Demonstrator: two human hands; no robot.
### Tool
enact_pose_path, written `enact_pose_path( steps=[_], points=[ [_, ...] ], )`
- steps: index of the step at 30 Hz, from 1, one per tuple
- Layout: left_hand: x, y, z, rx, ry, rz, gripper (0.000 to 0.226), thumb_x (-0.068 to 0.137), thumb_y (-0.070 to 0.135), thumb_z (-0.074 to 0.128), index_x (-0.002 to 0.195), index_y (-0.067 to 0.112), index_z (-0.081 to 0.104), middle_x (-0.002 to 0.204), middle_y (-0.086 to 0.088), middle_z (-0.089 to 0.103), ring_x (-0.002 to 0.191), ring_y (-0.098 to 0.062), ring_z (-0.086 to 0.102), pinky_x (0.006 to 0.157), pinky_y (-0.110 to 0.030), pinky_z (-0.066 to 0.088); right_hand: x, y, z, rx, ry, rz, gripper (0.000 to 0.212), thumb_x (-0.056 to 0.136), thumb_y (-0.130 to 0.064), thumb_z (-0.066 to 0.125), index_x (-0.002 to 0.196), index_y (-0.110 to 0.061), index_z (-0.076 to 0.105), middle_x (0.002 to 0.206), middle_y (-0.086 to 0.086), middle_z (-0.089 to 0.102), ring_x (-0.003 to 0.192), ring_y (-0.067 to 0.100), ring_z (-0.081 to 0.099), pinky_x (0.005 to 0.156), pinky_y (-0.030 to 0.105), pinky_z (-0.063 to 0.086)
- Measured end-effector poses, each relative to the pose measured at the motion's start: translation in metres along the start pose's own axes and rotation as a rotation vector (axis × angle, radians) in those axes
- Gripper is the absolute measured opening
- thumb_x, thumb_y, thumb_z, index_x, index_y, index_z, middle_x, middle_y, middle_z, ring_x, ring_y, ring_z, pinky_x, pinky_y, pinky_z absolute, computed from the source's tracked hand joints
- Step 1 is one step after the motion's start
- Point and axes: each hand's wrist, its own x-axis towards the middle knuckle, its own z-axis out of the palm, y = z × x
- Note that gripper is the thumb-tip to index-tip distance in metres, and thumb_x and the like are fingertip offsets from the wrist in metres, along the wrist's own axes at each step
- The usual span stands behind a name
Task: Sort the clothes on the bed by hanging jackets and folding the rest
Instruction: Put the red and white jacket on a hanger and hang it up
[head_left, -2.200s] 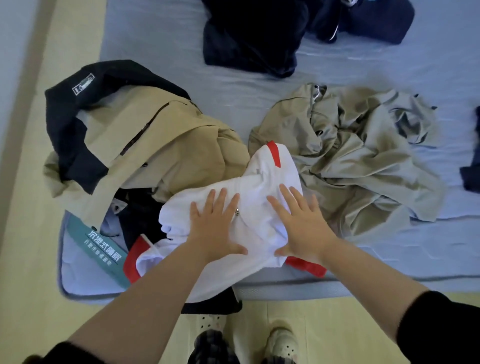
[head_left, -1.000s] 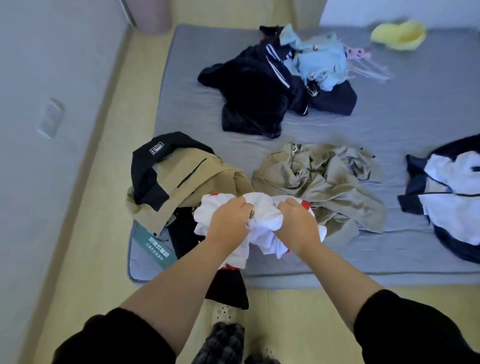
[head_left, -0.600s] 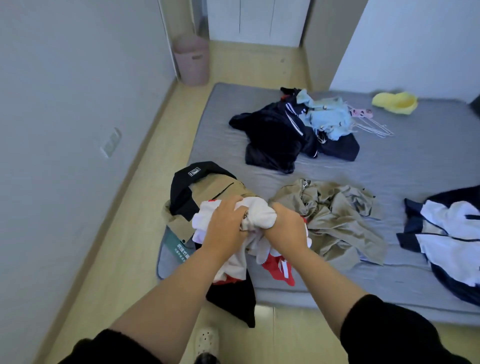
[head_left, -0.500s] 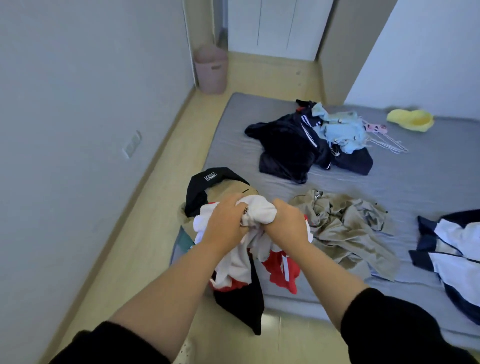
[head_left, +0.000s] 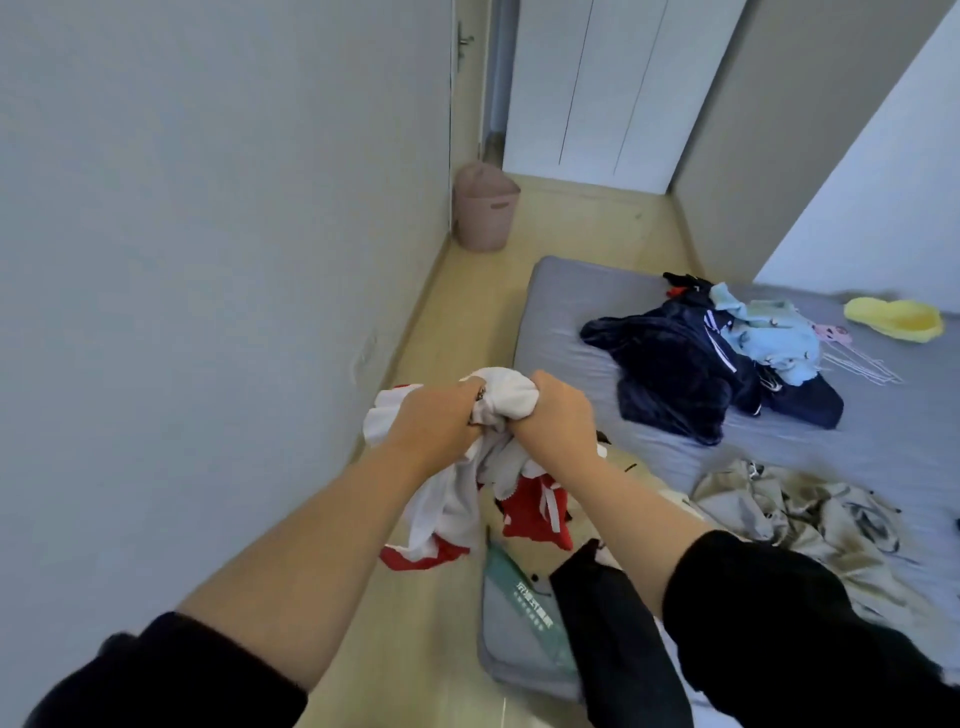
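I hold a bunched white garment with red trim (head_left: 506, 397) up in the air, off the bed's left side. My left hand (head_left: 434, 423) and my right hand (head_left: 553, 415) are both closed on its gathered top, close together. Its loose white and red parts hang down below my wrists. On the grey bed (head_left: 566, 296) lie a crumpled khaki garment (head_left: 789, 514), a dark navy pile (head_left: 675, 374) with a light blue piece (head_left: 763, 332) on it, and a black piece (head_left: 602, 613) under my right forearm.
A pink bin (head_left: 483, 210) stands by the left wall at the far end of the floor strip. White closet doors (head_left: 608, 88) close off the back. A yellow item (head_left: 893, 319) and thin wire hangers (head_left: 857, 364) lie at the bed's far side.
I gathered the white and red garment off the bed pile into both fists and lifted it. My view swung up and to the left, toward the wall and floor strip.
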Motion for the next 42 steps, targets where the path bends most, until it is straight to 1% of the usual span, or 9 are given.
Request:
enact_pose_path(
  steps=[5, 11, 15, 20, 27, 30, 34, 37, 42],
  points=[
    [0.045, -0.085, -0.05, 0.066, -0.003, 0.061, 0.031, 0.092, 0.024, 0.054, 0.121, 0.013, 0.053, 0.105, -0.005, 0.065, 0.096, -0.023, 0.061, 0.072, -0.025, 0.034, 0.057, -0.07, 0.043, 0.081, 0.005, 0.037, 0.035, 0.079, -0.021, 0.061, 0.062, -0.025, 0.03, 0.057, -0.008, 0.04, 0.057, 0.018, 0.042, 0.048, 0.026, 0.023],
    [0.135, -0.129, -0.072, 0.069, -0.037, 0.092, 0.032, 0.093, 0.022, 0.053, 0.124, 0.012, 0.054, 0.108, -0.006, 0.066, 0.097, -0.02, 0.06, 0.067, -0.019, 0.029, 0.149, -0.087, 0.064, 0.048, 0.043, 0.077, 0.019, 0.081, -0.023, 0.064, 0.081, -0.006, 0.055, 0.066, 0.001, 0.053, 0.062, 0.018, 0.048, 0.051, 0.029, 0.028],
    [0.215, -0.142, -0.076, 0.06, 0.065, 0.132, 0.035, 0.092, 0.026, 0.05, 0.125, 0.017, 0.052, 0.105, -0.004, 0.066, 0.091, -0.023, 0.061, 0.062, -0.023, 0.027, 0.233, -0.073, 0.072, 0.048, 0.09, 0.098, 0.02, 0.079, -0.022, 0.064, 0.08, -0.004, 0.056, 0.068, 0.007, 0.057, 0.063, 0.023, 0.05, 0.051, 0.031, 0.027],
    [0.356, -0.154, -0.08, 0.119, 0.083, 0.203, 0.033, 0.092, 0.03, 0.053, 0.122, 0.016, 0.055, 0.103, -0.004, 0.067, 0.088, -0.022, 0.061, 0.061, -0.021, 0.023, 0.363, -0.048, 0.076, 0.09, 0.152, 0.114, 0.022, 0.079, -0.022, 0.064, 0.072, -0.015, 0.044, 0.057, -0.011, 0.039, 0.052, 0.005, 0.036, 0.046, 0.023, 0.022],
    [0.542, -0.162, -0.077, 0.194, 0.084, 0.328, 0.045, 0.095, 0.042, 0.049, 0.135, 0.021, 0.047, 0.114, 0.0, 0.065, 0.1, -0.018, 0.062, 0.078, -0.024, 0.036, 0.519, -0.02, 0.067, 0.101, 0.219, 0.199, 0.025, 0.083, -0.021, 0.062, 0.073, -0.015, 0.041, 0.057, -0.009, 0.037, 0.058, 0.018, 0.041, 0.047, 0.026, 0.022],
    [0.614, -0.166, -0.071, 0.123, 0.096, 0.337, 0.042, 0.093, 0.037, 0.054, 0.131, 0.018, 0.052, 0.108, -0.004, 0.067, 0.096, -0.025, 0.063, 0.078, -0.033, 0.04, 0.585, -0.007, 0.066, 0.092, 0.244, 0.241, 0.024, 0.083, -0.02, 0.062, 0.074, -0.013, 0.041, 0.058, -0.006, 0.039, 0.059, 0.021, 0.042, 0.047, 0.028, 0.021],
    [0.729, -0.182, -0.061, 0.111, 0.036, 0.398, 0.041, 0.091, 0.036, 0.056, 0.126, 0.014, 0.054, 0.102, -0.006, 0.068, 0.089, -0.029, 0.063, 0.074, -0.039, 0.046, 0.683, 0.014, 0.078, 0.109, 0.291, 0.311, 0.017, 0.083, -0.02, 0.06, 0.084, -0.005, 0.053, 0.069, 0.008, 0.057, 0.067, 0.03, 0.052, 0.052, 0.033, 0.029],
    [0.822, -0.199, -0.054, 0.125, 0.004, 0.451, 0.038, 0.091, 0.034, 0.056, 0.124, 0.015, 0.055, 0.099, -0.006, 0.068, 0.087, -0.029, 0.063, 0.072, -0.039, 0.046, 0.763, 0.026, 0.094, 0.122, 0.317, 0.367, 0.019, 0.083, -0.02, 0.06, 0.079, -0.01, 0.044, 0.068, 0.005, 0.05, 0.063, 0.028, 0.045, 0.052, 0.033, 0.022],
    [0.951, -0.204, -0.05, 0.048, -0.058, 0.525, 0.037, 0.09, 0.029, 0.058, 0.123, 0.013, 0.055, 0.096, -0.009, 0.068, 0.088, -0.032, 0.063, 0.073, -0.041, 0.045, 0.88, 0.056, 0.096, 0.113, 0.31, 0.467, 0.021, 0.083, -0.02, 0.058, 0.077, -0.013, 0.04, 0.062, -0.001, 0.044, 0.064, 0.028, 0.046, 0.057, 0.031, 0.028]
  ],
)
